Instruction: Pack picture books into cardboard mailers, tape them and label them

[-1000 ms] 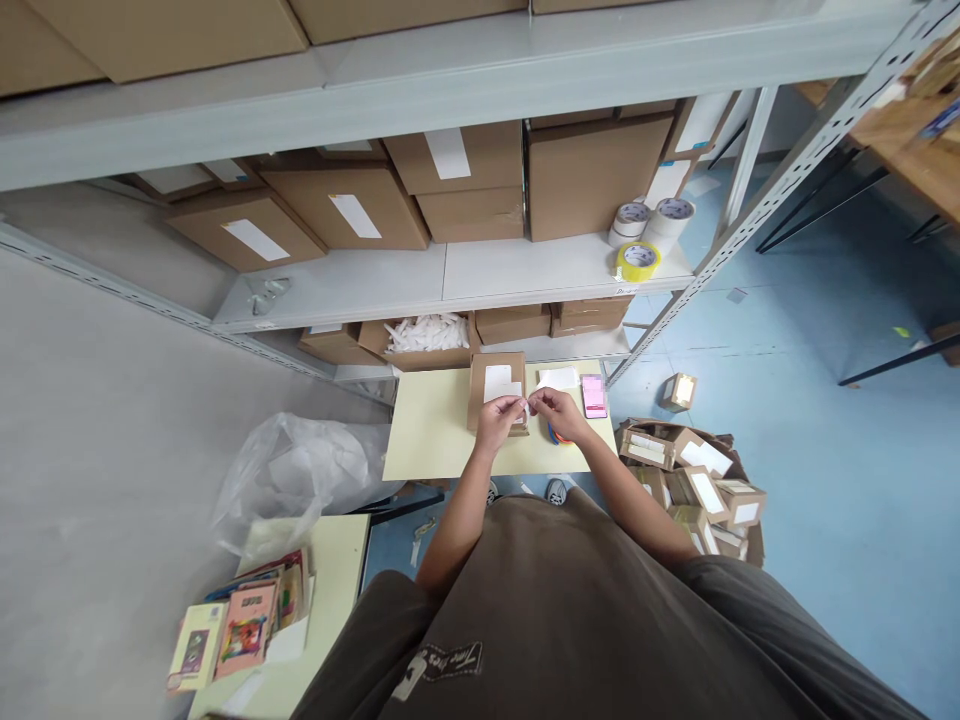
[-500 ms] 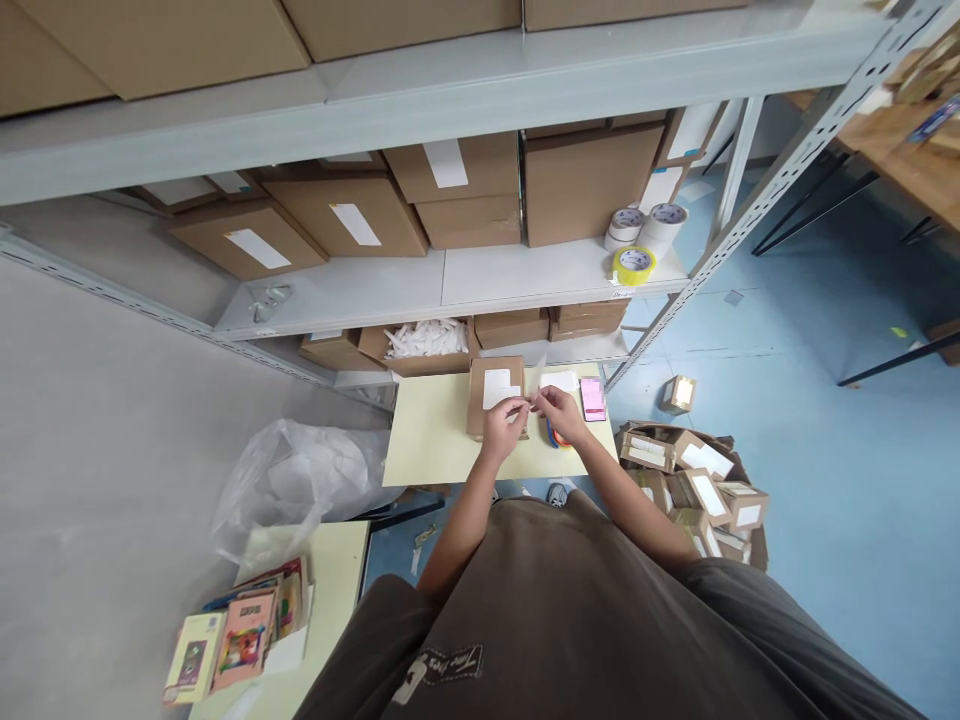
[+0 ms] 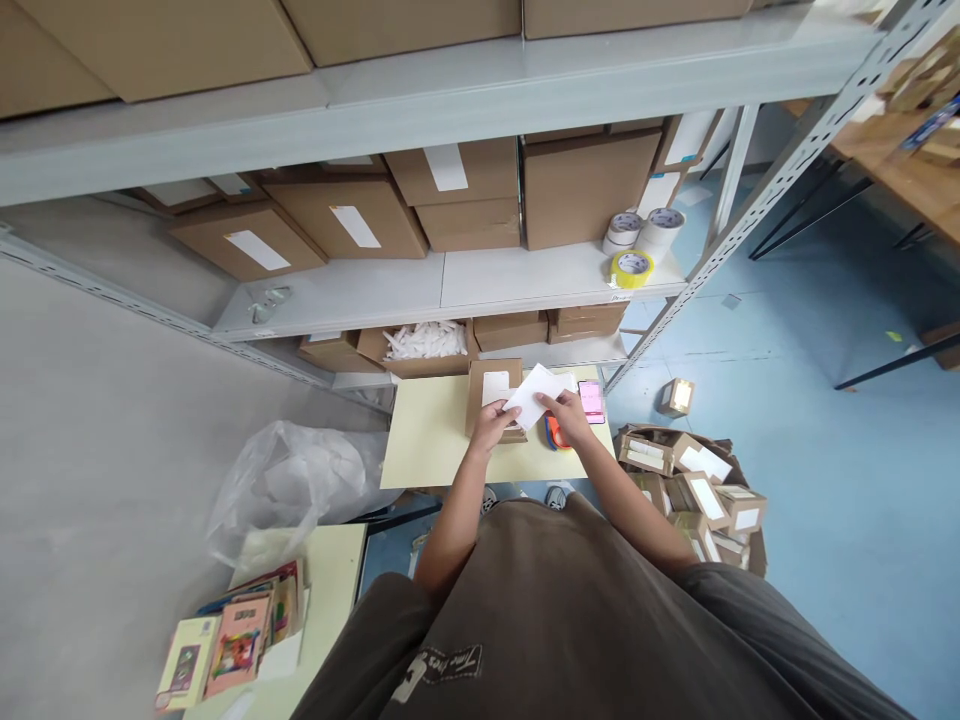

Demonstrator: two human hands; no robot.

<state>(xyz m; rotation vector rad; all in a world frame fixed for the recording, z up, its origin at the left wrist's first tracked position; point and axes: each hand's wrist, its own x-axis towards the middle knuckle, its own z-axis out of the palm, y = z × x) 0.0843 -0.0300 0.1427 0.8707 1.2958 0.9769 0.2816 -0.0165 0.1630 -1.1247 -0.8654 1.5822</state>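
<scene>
Both my hands hold a small white sheet, tilted above the table. My left hand pinches its lower left corner, over a cardboard box that bears a white label. My right hand grips the right edge, thumb on top. Under the right forearm sits an orange and blue roll or tool, partly covered. A phone with a pink screen lies to the right of that hand, and more white paper shows behind the sheet.
Ahead rises a metal shelf with cardboard boxes, tape rolls and a box of white pieces. Small labelled boxes fill a container at right. A plastic bag and books are at left.
The white sheet, seen nearly edge-on before, now faces up toward me. My hands have moved slightly apart, the right one further right and a little lower.
</scene>
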